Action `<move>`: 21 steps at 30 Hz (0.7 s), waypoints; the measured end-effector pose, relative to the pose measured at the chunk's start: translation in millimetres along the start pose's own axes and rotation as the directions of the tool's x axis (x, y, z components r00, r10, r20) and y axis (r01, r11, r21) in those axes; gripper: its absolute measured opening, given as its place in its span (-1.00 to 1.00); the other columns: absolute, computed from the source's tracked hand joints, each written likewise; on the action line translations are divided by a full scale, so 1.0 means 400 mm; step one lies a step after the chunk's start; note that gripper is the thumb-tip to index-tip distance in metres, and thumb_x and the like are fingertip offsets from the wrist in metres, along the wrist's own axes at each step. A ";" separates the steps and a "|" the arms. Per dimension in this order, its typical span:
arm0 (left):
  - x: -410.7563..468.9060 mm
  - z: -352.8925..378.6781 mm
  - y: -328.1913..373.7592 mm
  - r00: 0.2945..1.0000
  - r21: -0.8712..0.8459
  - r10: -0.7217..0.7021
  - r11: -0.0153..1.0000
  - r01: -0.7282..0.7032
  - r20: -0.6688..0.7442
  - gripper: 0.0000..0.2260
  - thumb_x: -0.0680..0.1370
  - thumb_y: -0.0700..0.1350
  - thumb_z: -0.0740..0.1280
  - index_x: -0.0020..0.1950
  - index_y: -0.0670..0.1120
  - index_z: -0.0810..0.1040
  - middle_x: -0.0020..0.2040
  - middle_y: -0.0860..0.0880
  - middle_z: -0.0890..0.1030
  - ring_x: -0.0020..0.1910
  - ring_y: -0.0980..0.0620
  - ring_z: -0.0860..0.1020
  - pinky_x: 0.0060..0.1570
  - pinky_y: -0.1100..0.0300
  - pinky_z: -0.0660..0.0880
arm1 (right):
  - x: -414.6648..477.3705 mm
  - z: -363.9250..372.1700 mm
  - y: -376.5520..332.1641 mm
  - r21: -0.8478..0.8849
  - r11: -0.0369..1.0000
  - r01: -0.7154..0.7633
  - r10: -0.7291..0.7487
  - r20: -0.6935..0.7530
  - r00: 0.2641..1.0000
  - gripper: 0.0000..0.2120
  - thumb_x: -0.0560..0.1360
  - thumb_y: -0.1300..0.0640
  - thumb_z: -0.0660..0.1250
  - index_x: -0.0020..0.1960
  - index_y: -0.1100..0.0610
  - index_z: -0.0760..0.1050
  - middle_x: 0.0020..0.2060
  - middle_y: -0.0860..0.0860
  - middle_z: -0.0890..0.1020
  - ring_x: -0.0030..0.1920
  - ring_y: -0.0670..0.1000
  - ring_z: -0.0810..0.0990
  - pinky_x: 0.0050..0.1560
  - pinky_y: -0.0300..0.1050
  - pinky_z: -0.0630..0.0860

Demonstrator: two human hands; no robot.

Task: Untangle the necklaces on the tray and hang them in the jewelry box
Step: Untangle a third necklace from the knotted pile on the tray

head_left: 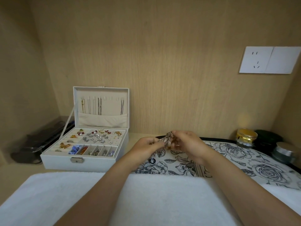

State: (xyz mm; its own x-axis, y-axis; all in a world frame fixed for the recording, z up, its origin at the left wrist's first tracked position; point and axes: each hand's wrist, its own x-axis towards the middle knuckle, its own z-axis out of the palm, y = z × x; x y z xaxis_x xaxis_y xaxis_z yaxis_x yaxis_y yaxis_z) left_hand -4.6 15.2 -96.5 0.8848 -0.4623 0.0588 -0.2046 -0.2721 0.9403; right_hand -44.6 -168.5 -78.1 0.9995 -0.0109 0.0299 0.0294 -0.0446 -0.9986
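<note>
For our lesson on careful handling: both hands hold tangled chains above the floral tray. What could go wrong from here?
The left hand and right hand pinch the tangled chains close together; pulling apart could tighten the knot or snap a link. The dark ring pendant trails down near the tray edge and might catch or slip off.

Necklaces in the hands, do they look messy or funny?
Yes. The necklaces are bunched in one knotted clump, pinched between the left hand and right hand above the flowered tray. Strands trail down toward a dark ring. In the jewelry box lid, the hung chains look straight and tidy.
</note>
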 end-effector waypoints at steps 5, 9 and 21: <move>0.006 0.001 0.001 0.993 -0.058 -0.010 0.998 0.004 -0.116 -0.84 0.53 -0.06 0.33 -0.13 -0.08 0.67 -0.13 -0.10 0.71 -0.10 -0.12 0.63 0.07 -0.09 0.54 | 0.003 0.006 0.014 -0.016 0.996 -0.093 0.094 0.073 0.993 -0.65 0.65 -0.07 0.18 -0.17 0.16 0.43 -0.38 0.03 0.50 -0.30 0.05 0.42 -0.09 -0.02 0.36; 0.002 0.015 0.016 0.990 -0.235 -0.018 0.972 -0.016 -0.142 -0.83 0.55 -0.11 0.30 -0.10 -0.15 0.63 -0.23 -0.04 0.66 -0.19 -0.03 0.57 -0.10 0.09 0.48 | -0.001 0.000 0.020 -0.214 0.970 -0.112 0.136 0.100 0.986 -0.59 0.51 -0.24 0.34 -0.24 0.11 0.53 -0.39 0.00 0.52 -0.34 0.01 0.42 -0.19 -0.05 0.31; 0.022 0.016 -0.013 0.997 -0.461 -0.036 0.885 0.063 0.068 -0.84 0.60 -0.07 0.31 -0.17 -0.06 0.52 -0.45 0.08 0.32 -0.43 0.07 0.29 0.01 0.02 0.28 | 0.000 -0.030 -0.027 0.527 0.845 -0.092 0.099 0.016 0.995 -0.65 0.57 0.03 0.28 -0.36 0.06 0.36 -0.36 0.03 0.51 -0.26 0.05 0.54 0.02 0.03 0.51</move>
State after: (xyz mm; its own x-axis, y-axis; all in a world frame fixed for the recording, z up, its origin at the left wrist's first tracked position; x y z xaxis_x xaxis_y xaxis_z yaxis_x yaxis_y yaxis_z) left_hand 1.8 7.1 -102.8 0.8610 -0.5087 0.0019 0.0683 0.1193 0.9905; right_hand -45.3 -180.1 -66.9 0.9976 0.0008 -0.0696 -0.0611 0.4898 -0.8697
